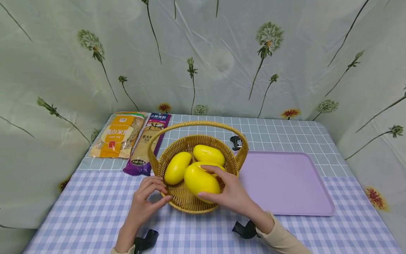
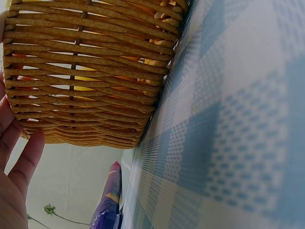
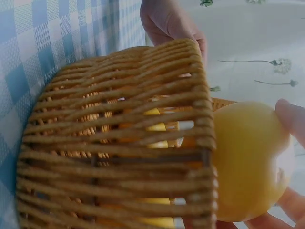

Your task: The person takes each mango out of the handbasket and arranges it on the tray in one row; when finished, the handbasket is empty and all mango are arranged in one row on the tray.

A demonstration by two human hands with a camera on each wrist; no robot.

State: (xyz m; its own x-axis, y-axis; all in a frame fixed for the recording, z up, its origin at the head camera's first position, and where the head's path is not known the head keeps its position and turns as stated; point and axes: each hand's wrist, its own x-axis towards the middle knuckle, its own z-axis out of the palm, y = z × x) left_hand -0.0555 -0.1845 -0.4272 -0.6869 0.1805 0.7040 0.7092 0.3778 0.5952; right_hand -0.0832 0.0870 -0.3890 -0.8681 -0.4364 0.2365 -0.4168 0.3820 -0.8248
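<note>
A wicker basket (image 1: 195, 211) with a tall arched handle stands at the middle of the table, holding several smooth yellow mangoes. One mango (image 1: 177, 168) lies at its left side and another mango (image 1: 208, 155) at its back. My right hand (image 1: 233, 192) grips a front mango (image 1: 200, 180) between thumb and fingers; in the right wrist view this mango (image 3: 250, 162) is above the rim. More yellow shows behind it, partly hidden. On the basket's left front rim, my left hand (image 1: 146, 201) holds on with thumb and fingertips; the left wrist view shows the woven wall (image 2: 86, 86) beside them.
A lilac tray (image 1: 285, 183) lies to the right of the basket. Behind left are an orange-labelled food packet (image 1: 116, 135) and a purple pasta packet (image 1: 147, 144). A small black object (image 1: 236, 142) sits behind the basket's right side. Checked cloths (image 1: 95, 208) cover the table.
</note>
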